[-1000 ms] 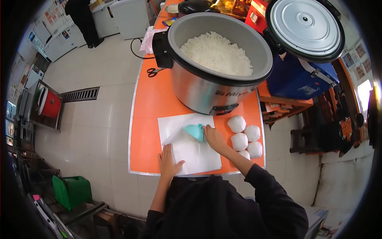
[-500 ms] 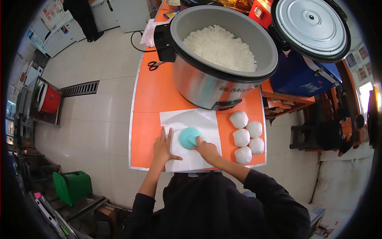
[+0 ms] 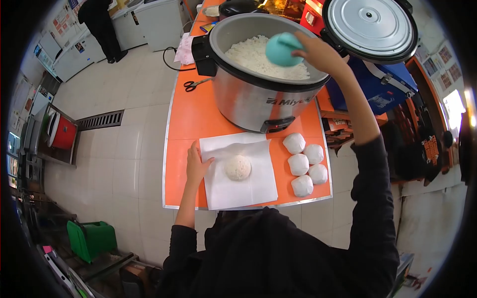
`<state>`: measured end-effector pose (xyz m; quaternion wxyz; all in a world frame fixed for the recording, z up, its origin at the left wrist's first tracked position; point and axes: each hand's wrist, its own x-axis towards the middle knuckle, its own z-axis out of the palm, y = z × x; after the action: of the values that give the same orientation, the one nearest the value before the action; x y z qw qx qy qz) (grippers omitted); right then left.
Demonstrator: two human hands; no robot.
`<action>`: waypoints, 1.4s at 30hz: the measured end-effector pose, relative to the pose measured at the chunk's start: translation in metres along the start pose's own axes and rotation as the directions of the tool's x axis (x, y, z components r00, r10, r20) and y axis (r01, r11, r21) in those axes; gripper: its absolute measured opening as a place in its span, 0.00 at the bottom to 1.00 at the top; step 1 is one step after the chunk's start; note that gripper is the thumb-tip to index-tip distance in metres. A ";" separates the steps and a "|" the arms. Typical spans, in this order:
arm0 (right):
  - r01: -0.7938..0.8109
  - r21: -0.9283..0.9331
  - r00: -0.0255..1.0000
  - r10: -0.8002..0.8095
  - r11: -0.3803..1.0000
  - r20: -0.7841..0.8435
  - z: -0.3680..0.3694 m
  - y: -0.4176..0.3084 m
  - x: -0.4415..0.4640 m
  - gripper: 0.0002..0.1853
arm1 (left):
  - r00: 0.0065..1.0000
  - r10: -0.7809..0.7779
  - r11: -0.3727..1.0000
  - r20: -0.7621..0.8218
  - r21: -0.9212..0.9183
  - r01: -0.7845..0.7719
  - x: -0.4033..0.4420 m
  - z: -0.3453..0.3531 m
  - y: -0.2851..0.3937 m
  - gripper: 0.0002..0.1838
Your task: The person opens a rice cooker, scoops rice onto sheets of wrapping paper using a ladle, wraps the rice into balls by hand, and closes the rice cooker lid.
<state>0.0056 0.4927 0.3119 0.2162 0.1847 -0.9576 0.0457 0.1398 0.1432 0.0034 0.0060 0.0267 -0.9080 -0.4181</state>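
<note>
My right hand (image 3: 313,52) grips a turquoise rice mould (image 3: 284,49) by its handle, above the cooked rice (image 3: 246,55) in the big rice cooker (image 3: 266,99). A rounded mound of rice (image 3: 237,168) sits on the white paper sheets (image 3: 253,191) in front of me. My left hand (image 3: 196,163) lies at the left edge of the paper, thumb spread away from the fingers and resting on the sheet. Several white paper-wrapped rice portions (image 3: 298,164) are grouped to the right of the paper.
All this stands on an orange table (image 3: 186,119) with a metal edge. Black scissors (image 3: 195,84) lie left of the cooker. Its open lid (image 3: 370,30) leans to the right, above a blue cooler box (image 3: 370,89). A person in dark clothes (image 3: 99,30) stands at the far left.
My right hand has lifted the mould off the paper and carried it up over the cooker, uncovering the rice mound. My left hand has shifted slightly left and up.
</note>
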 end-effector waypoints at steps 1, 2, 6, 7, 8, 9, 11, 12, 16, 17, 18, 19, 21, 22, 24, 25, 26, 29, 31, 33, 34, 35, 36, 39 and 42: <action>0.024 -0.071 0.999 -0.022 0.997 0.035 0.013 0.011 0.008 0.18 | 0.994 0.080 0.997 -0.071 0.010 -0.079 0.006 0.004 -0.004 0.38; 0.050 -0.139 0.996 -0.040 0.989 0.075 0.017 0.010 0.011 0.17 | 0.971 0.212 0.973 -0.107 0.110 -0.201 0.010 0.005 -0.007 0.31; 0.179 -0.127 0.835 -0.218 0.976 -0.504 -0.007 -0.052 -0.021 0.14 | 0.952 0.292 0.950 -0.091 -0.086 -0.300 0.018 0.009 -0.008 0.11; 0.226 -0.004 0.821 -0.193 0.974 -0.538 -0.003 -0.078 -0.050 0.10 | 0.976 0.212 0.936 -0.043 -0.277 -0.215 0.018 0.009 -0.007 0.09; 0.353 0.104 0.852 -0.273 0.930 -0.447 0.018 -0.088 -0.085 0.06 | 0.994 0.112 0.957 0.008 -0.269 -0.105 0.014 0.005 -0.005 0.10; 0.411 0.032 0.879 -0.387 0.911 -0.278 0.035 -0.103 -0.121 0.05 | 0.998 0.010 0.967 0.055 -0.257 0.005 0.010 0.000 -0.001 0.11; 0.496 0.285 0.868 -0.459 0.820 -0.191 0.078 -0.130 -0.183 0.08 | 0.992 -0.109 0.949 0.068 -0.290 0.124 0.006 0.004 -0.007 0.12; 0.329 0.395 0.938 -0.344 0.858 -0.036 0.106 -0.134 -0.211 0.08 | 0.992 -0.123 0.931 0.034 -0.343 0.127 0.010 0.014 -0.018 0.13; -0.133 0.553 0.989 0.078 0.822 0.123 0.171 -0.135 -0.285 0.08 | 0.991 -0.131 0.919 0.018 -0.373 0.128 0.014 0.016 -0.007 0.13; -0.186 0.573 0.982 0.124 0.798 0.145 0.172 -0.139 -0.292 0.08 | 0.993 -0.117 0.940 0.024 -0.321 0.118 0.014 0.015 -0.005 0.13; -0.242 0.589 0.970 0.177 0.771 0.167 0.175 -0.146 -0.297 0.09 | 0.995 -0.097 0.958 0.035 -0.267 0.103 0.015 0.012 -0.003 0.13; -0.300 0.598 0.954 0.238 0.744 0.183 0.176 -0.154 -0.303 0.09 | 0.996 -0.065 0.973 0.053 -0.217 0.075 0.020 0.012 -0.001 0.13; -0.333 0.605 0.928 0.138 0.724 0.345 0.205 -0.166 -0.323 0.10 | 0.995 0.096 0.995 0.025 -0.019 -0.095 0.034 0.042 -0.068 0.13; -0.210 0.665 0.934 -0.053 0.717 0.352 0.221 -0.170 -0.332 0.13 | 0.992 -0.055 0.910 0.117 -0.404 0.098 0.020 0.024 -0.026 0.15; 0.075 0.779 0.948 -0.287 0.622 0.138 0.242 -0.186 -0.339 0.20 | 0.959 -0.003 0.883 0.283 -0.450 0.135 0.012 0.013 -0.040 0.22; 0.050 0.849 0.945 -0.299 0.525 0.129 0.237 -0.195 -0.338 0.21 | 0.952 0.120 0.921 0.282 -0.389 -0.001 -0.006 -0.006 -0.011 0.22; 0.032 0.836 0.885 -0.404 0.548 0.231 0.230 -0.200 -0.328 0.22 | 0.948 0.187 0.896 0.256 -0.441 -0.057 -0.017 0.000 -0.022 0.19; 0.126 0.768 0.830 -0.492 0.627 0.265 0.225 -0.213 -0.313 0.23 | 0.940 0.239 0.959 0.242 -0.211 -0.189 -0.036 0.012 -0.062 0.08; 0.219 0.766 0.858 -0.494 0.604 0.143 0.231 -0.222 -0.310 0.24 | 0.940 0.227 0.972 0.256 -0.007 -0.234 -0.041 0.006 -0.073 0.11; 0.256 0.736 0.852 -0.506 0.627 0.135 0.238 -0.230 -0.305 0.24 | 0.935 0.135 0.979 0.329 0.101 -0.177 -0.039 0.012 -0.117 0.14; 0.278 0.726 0.842 -0.523 0.629 0.131 0.238 -0.234 -0.303 0.24 | 0.929 0.034 0.993 0.369 0.093 -0.073 -0.045 0.011 -0.119 0.16; 0.243 0.723 0.852 -0.499 0.647 0.160 0.238 -0.236 -0.302 0.24 | 0.913 -0.076 0.995 0.401 0.092 0.042 -0.055 0.009 -0.121 0.18; 0.214 0.731 0.852 -0.490 0.647 0.185 0.234 -0.239 -0.299 0.24 | 0.885 -0.202 0.979 0.420 0.099 0.176 -0.072 0.000 -0.116 0.21; 0.062 0.838 0.844 -0.476 0.542 0.246 0.234 -0.261 -0.295 0.25 | 0.853 -0.398 0.697 0.339 -0.493 0.521 -0.137 -0.007 -0.052 0.03; 0.008 0.785 0.815 -0.459 0.620 0.354 0.222 -0.258 -0.290 0.26 | 0.851 -0.291 0.620 0.437 -0.592 0.515 -0.161 -0.011 -0.064 0.09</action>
<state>0.2568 0.3131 -0.0111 -0.1454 0.3909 -0.8362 0.3561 0.3035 0.1024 -0.0360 -0.2166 0.1646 -0.6450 -0.7142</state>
